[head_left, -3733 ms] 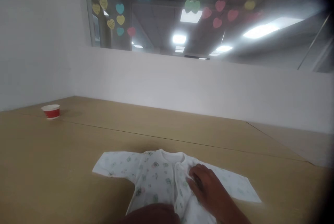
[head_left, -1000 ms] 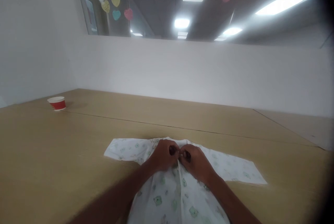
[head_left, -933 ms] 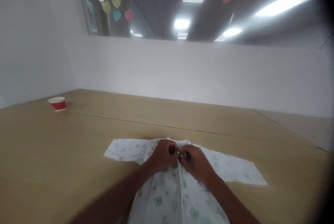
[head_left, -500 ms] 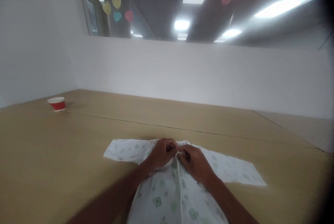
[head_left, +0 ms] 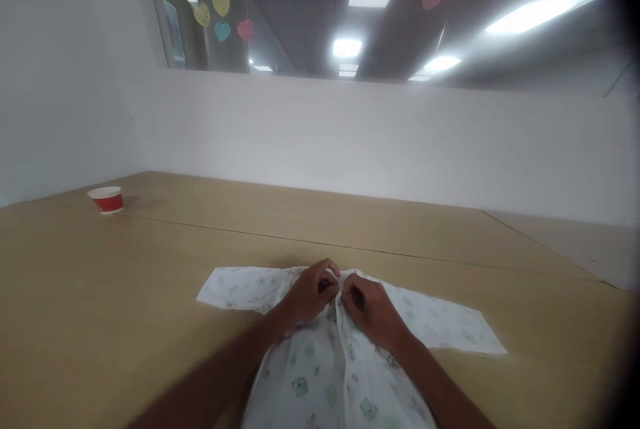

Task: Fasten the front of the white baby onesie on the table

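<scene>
Two bare hands draw close together at the middle, fingertips near one another but apart.
The left forearm slants up from the lower left to a left hand whose index finger arches above the thumb, leaving a rounded hollow. The right forearm rises from the lower right; the right hand curls inward, thumb and index finger bent toward each other in a pinch.

garment cut off below, collar partly hidden behind hands, left grip hard to tell
</scene>
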### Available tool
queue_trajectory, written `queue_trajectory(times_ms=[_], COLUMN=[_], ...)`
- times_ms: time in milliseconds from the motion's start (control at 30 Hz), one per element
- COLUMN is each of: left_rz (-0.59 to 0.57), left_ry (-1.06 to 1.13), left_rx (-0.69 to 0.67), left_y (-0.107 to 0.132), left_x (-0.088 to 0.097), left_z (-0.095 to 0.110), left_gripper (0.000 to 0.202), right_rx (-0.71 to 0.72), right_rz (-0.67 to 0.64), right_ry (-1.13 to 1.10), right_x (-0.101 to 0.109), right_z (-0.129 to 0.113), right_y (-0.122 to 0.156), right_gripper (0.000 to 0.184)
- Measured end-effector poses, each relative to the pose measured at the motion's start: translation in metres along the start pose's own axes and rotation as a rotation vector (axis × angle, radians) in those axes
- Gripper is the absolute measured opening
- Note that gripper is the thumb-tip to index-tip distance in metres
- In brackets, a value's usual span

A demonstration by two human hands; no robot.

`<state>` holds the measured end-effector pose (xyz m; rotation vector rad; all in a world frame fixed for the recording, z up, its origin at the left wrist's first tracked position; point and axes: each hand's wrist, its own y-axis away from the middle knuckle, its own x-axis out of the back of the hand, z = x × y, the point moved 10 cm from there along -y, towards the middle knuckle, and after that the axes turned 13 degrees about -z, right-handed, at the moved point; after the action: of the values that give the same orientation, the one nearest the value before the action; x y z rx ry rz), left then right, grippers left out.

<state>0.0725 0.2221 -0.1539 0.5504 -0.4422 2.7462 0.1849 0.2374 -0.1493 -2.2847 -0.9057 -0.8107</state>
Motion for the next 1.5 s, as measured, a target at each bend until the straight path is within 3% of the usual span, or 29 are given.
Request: queue_trajectory(times_ms=[267,467,633,867,1200,1500], left_rz=[0.056,0.05,0.022,0.125,0.125,0.166], left_ry=[-0.058,-0.123,-0.166,-0.257,-0.353,-0.464], left_rx=[0.005,-0.039,-0.068,-0.111,-0.082,0.038], left_y=[0.002,0.004,0.008,0.008,0.008,0.007], left_x=[0.003,0.001,-0.005,0.001,-0.002,-0.002], left_z=[-0.005,0.009,0.018,0.03,0.021,0.013], left_gripper=[0.023,0.015,0.023,0.023,0.013,0.011], right_rx=[0.006,0.02,0.062,0.071,0.111,0.094], right_rz=[0.011,0.027,0.01,-0.013,-0.028,-0.049], right_ry=[0.043,0.069,0.063,0.011,0.014,0.025], right_x=[-0.004,-0.003,-0.004,-0.004,-0.002,-0.007], right_z=[0.001,-0.003,-0.008,-0.006,-0.003,0.004], right_y=[0.0,0.0,0.0,0.0,-0.004,-0.003], right_gripper=[0.005,0.008,0.01,0.013,0.014,0.015])
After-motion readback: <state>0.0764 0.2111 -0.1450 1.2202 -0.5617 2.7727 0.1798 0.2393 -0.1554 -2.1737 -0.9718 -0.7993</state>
